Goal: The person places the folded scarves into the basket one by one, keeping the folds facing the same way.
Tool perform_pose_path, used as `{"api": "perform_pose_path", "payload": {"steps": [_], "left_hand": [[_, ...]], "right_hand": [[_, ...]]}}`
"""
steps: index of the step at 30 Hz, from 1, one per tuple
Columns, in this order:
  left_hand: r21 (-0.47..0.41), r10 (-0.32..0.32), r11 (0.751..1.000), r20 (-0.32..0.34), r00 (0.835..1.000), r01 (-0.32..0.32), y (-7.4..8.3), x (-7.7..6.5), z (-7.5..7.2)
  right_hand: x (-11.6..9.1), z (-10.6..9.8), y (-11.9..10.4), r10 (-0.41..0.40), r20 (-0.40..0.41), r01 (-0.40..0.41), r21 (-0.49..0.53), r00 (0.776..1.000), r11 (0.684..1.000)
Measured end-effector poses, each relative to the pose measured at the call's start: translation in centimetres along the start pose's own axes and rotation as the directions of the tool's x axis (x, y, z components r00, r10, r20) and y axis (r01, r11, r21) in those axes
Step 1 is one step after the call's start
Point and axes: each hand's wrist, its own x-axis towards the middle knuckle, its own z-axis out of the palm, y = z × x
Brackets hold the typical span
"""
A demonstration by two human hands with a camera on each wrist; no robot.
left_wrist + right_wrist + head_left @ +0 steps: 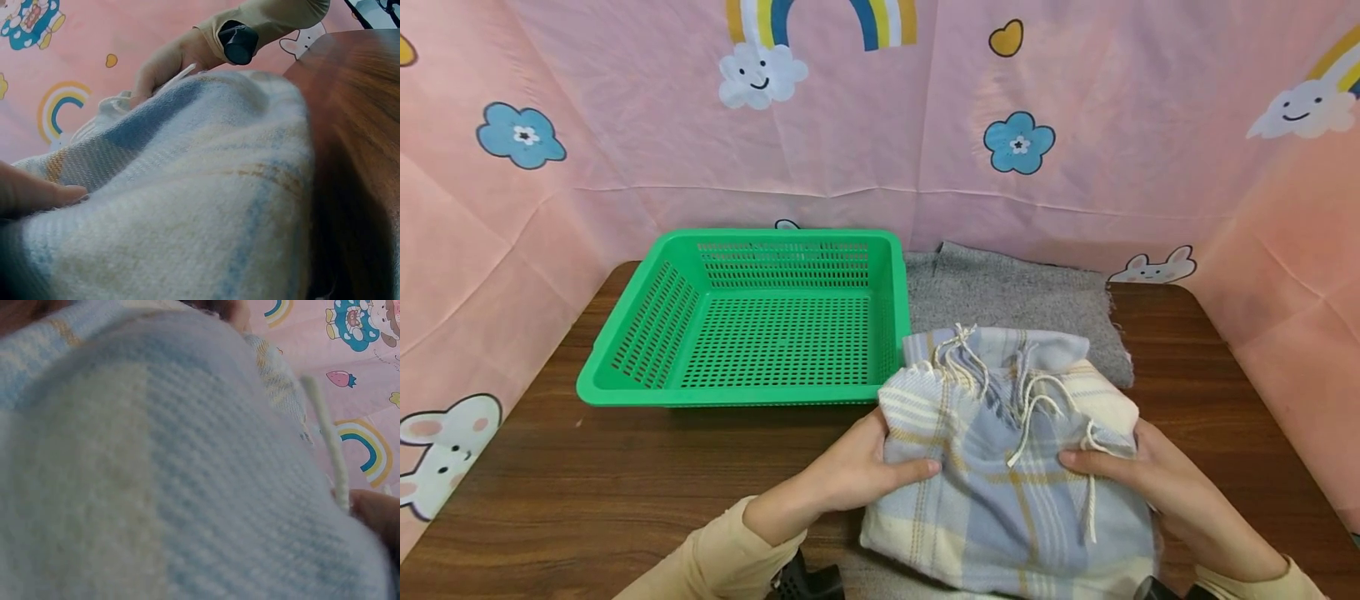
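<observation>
A fringed plaid scarf (985, 500) in pale blue, cream and mustard is bunched between both hands in the head view. My left hand (876, 467) grips its left side, thumb on top and fingers hidden beneath. On the right side my right hand (1131, 467) holds it the same way, thumb over the cloth near the tassels. Knotted cream tassels (1037, 400) lie across the upper folds. Close up, the scarf (187, 200) fills much of the left wrist view, with the left thumb (37, 190) pressing on it. The scarf (187, 456) also covers most of the right wrist view.
A green perforated plastic basket (745, 396) stands at the back left on the brown wooden table (625, 483). Grey frayed cloth (1022, 292) lies behind the scarf, and more grey cloth (887, 579) shows at the front edge. A pink printed curtain (865, 142) encloses the table.
</observation>
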Motion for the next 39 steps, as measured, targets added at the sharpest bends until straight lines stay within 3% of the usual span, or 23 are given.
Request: {"api": "perform_pose_path", "payload": {"steps": [10, 22, 39], "left_hand": [[-0.016, -0.006, 1.0, -0.004, 1.0, 0.006, 0.3, -0.5, -1.1], [-0.003, 0.011, 1.0, -0.056, 0.998, -0.011, 0.4, -0.8, -2.2], [-0.014, -0.041, 0.999, -0.066, 0.997, 0.041, 0.9, -1.5, -3.4]], "right_hand": [[0.4, 0.7, -1.1, -0.021, 0.019, 0.021, 0.009, 1.0, 1.0], [1.0, 1.3, -2.2, -0.056, 0.051, 0.054, 0.04, 0.997, 0.998], [1.3, 2.1, -3.6, -0.051, 0.076, 0.048, 0.036, 0.996, 0.998]]}}
